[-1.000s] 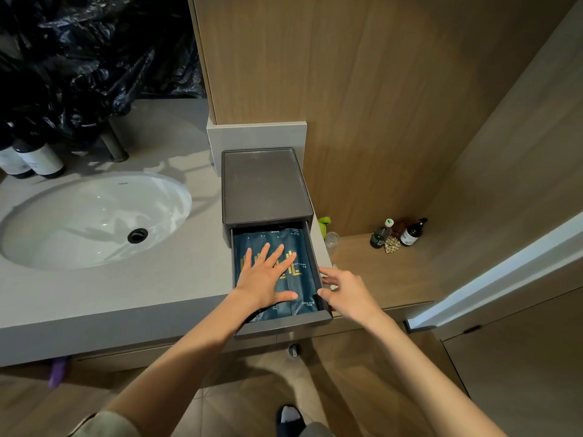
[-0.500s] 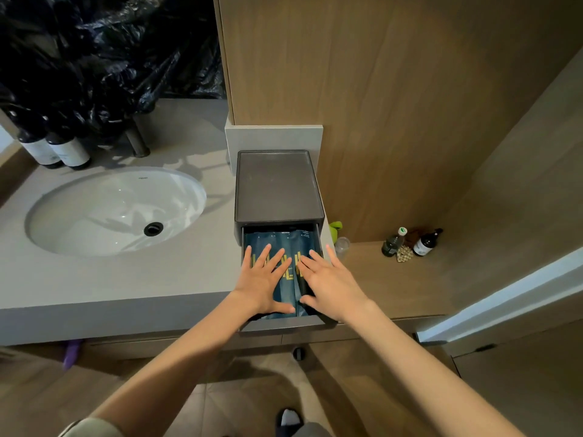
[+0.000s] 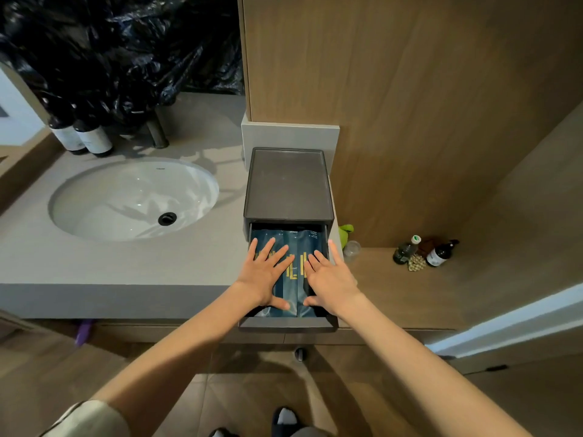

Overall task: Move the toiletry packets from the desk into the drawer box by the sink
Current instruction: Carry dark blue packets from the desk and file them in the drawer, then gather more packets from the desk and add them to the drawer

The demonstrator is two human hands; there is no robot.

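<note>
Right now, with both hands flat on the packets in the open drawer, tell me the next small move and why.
Probably slide both hands back onto the drawer front to push it shut. The left hand and right hand press flat on the blue packets, which lie side by side inside the pulled-out drawer of the drawer box, so closing seems all that is left here.

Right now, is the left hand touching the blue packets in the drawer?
Touching. The head view shows the left hand lying flat, fingers spread, on the blue packets inside the open drawer.
</note>
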